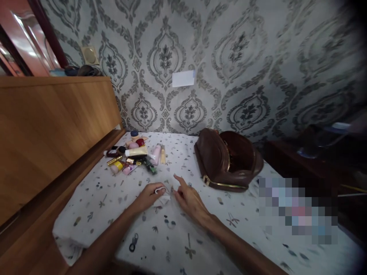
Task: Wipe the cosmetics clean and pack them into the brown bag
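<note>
My left hand (149, 195) is closed, its thumb and fingers pinching a crumpled white tissue or wipe (163, 199) low over the bed sheet. To its right, my right hand (189, 198) has the index finger stretched out and the thumb apart; I see nothing in it. Beyond my hands lies a loose heap of cosmetics: a cream tube (136, 151), a pink tube (156, 152), a gold lipstick-like tube (114, 160), a dark green item (149, 166) and a red-lidded jar (140, 142). A brown leather bag (213, 160) sits open on the right.
The white patterned sheet (114, 214) covers the surface under everything. A wooden board (57, 114) rises along the left, and papered wall (166, 57) stands behind. Dark furniture (289, 156) and a blurred-out patch (298, 210) are at the right.
</note>
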`<state>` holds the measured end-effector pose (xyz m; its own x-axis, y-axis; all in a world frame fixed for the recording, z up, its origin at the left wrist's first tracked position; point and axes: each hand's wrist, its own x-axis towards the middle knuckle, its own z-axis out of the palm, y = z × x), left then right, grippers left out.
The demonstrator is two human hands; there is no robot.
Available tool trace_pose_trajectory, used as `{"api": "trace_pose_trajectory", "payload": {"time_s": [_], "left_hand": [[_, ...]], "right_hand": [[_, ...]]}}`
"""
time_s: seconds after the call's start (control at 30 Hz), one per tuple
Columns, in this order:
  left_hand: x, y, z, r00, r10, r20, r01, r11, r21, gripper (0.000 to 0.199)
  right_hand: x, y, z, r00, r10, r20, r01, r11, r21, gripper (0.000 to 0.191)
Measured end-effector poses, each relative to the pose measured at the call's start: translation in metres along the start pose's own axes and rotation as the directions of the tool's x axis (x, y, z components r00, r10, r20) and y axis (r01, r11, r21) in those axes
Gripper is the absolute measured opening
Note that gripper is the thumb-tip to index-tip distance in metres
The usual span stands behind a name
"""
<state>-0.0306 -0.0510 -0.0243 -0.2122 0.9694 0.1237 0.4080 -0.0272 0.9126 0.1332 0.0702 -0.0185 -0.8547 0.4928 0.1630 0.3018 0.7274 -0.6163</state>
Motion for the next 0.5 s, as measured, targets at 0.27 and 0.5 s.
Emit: {"api": "trace_pose_trajectory", "payload": {"time_s": [0.27,0.5], "left_hand": [[-0.001,0.002,0.001,1.000,0.019,-0.022,-0.018,0.999,0.051,0.043],[0.004,-0.002,-0.020,0.970,0.017,-0.243,0.041,0.973,0.229,0.032]], "right_hand": [[-0.005,0.013,0.017,0.993,0.001,-0.120,0.028,0.970,0.243,0.046],[-0.005,0.011,0.012,0.993,0.019,-0.114,0.014,0.959,0.281,0.045]]}}
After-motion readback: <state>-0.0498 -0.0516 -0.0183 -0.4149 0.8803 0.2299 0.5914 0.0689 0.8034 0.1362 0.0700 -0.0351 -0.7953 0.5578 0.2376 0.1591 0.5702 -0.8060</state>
